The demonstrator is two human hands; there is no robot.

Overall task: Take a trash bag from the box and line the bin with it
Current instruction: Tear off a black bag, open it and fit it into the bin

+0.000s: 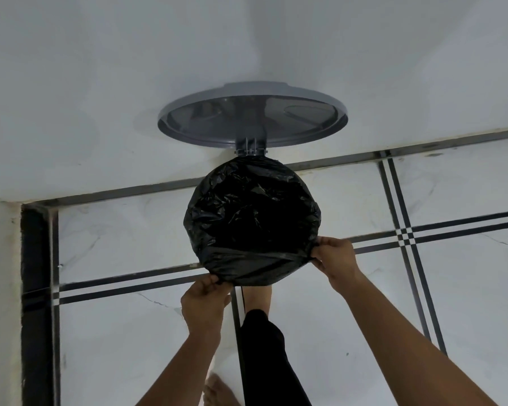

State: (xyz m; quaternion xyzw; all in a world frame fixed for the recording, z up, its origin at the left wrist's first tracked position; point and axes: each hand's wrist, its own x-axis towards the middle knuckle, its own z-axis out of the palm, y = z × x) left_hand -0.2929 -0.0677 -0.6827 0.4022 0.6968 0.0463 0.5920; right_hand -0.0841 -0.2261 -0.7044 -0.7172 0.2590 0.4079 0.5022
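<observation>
A black trash bag (251,212) lies inside the round bin and is folded over its rim, seen from straight above. The bin's grey lid (252,112) stands raised on its hinge against the white wall. My left hand (204,303) pinches the bag's edge at the near left of the rim. My right hand (336,260) pinches the bag's edge at the near right of the rim. The bin's own body is hidden under the bag. The box of bags is not in view.
The bin stands on a white tiled floor (364,317) with black stripe lines, close to the white wall (100,98). My foot (257,297) is set at the bin's near side, below the rim. A dark strip (35,288) runs along the left edge.
</observation>
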